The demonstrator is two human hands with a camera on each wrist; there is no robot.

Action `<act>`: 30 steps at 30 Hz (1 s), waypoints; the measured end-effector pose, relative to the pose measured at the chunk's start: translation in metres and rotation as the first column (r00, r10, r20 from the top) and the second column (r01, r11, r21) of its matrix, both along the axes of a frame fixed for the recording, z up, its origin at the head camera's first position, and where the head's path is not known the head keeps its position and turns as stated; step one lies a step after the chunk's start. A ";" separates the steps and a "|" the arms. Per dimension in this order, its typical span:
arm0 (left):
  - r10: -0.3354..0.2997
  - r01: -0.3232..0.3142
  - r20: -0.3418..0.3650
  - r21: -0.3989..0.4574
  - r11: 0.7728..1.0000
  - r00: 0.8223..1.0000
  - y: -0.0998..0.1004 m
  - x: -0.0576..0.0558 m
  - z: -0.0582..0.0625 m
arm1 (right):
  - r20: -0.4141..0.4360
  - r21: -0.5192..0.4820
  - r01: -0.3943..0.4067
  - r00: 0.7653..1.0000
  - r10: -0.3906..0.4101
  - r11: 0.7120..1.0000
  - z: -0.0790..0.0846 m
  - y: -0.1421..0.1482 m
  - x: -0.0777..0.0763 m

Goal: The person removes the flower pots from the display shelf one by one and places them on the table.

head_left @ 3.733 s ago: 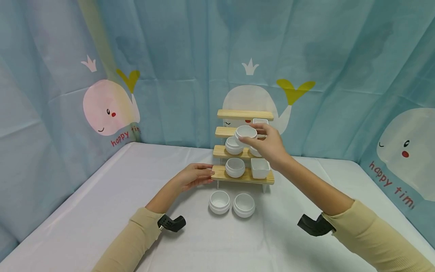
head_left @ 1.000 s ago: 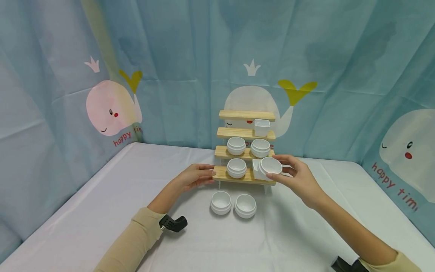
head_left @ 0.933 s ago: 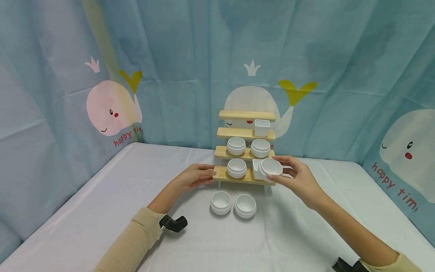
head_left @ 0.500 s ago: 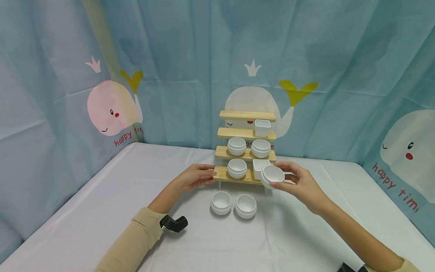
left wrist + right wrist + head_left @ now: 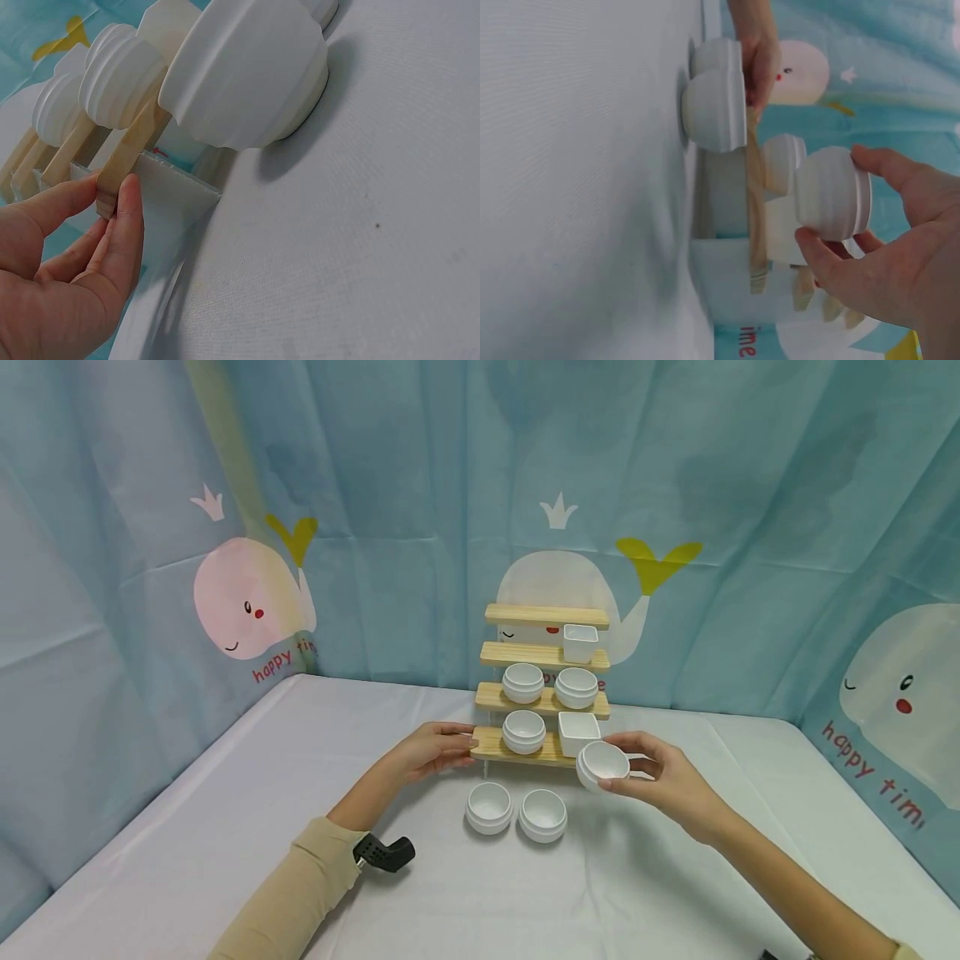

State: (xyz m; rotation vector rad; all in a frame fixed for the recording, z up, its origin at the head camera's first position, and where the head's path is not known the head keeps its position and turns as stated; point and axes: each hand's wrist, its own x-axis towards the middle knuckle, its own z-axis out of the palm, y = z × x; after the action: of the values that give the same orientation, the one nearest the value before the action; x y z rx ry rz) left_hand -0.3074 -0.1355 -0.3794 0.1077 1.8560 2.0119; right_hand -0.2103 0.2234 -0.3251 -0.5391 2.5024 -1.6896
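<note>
My right hand [image 5: 663, 785] grips a round white bowl [image 5: 603, 763] between thumb and fingers, in the air before the lower right corner of a stepped wooden shelf stand [image 5: 543, 656]. In the right wrist view the held bowl [image 5: 829, 193] is apart from the table. My left hand [image 5: 431, 752] pinches the left end of the stand's lowest board [image 5: 124, 154], as the left wrist view shows. The bottom step bears a round bowl [image 5: 523, 732] and a square bowl [image 5: 578, 732]. Two round bowls stand on the step above, and a square bowl [image 5: 581, 643] on the one above that.
Two more round white bowls, a left one [image 5: 489, 808] and a right one [image 5: 543, 816], stand side by side on the white tablecloth [image 5: 480, 902] in front of the stand. A blue curtain [image 5: 390, 485] printed with whales hangs close behind.
My right hand first brought the round bowl from the upper steps down to the right, then lowered it further past the bottom step's square bowl. My left hand has stayed on the board.
</note>
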 end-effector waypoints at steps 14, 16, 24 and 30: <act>0.017 -0.017 0.009 -0.004 1.000 1.000 0.001 0.000 0.000 | 0.053 0.045 -0.009 0.999 0.007 0.999 -0.011 0.007 -0.002; 0.016 -0.016 0.007 -0.004 1.000 1.000 0.001 0.000 0.000 | 0.064 0.048 -0.015 0.998 0.012 0.999 -0.012 0.008 -0.002; 0.019 -0.019 0.015 -0.004 1.000 1.000 0.001 0.000 0.001 | 0.098 0.056 -0.042 0.995 0.036 0.998 -0.018 0.010 -0.003; 0.018 -0.018 0.017 -0.001 1.000 1.000 0.001 -0.001 0.000 | 0.116 0.062 -0.067 0.991 0.059 0.996 -0.024 0.012 -0.003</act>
State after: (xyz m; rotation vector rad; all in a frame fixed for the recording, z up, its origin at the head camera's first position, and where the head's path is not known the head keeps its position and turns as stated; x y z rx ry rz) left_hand -0.3080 -0.1345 -0.3790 0.0730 1.8536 2.0181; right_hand -0.2137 0.2352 -0.3489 -0.4955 2.4251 -1.5631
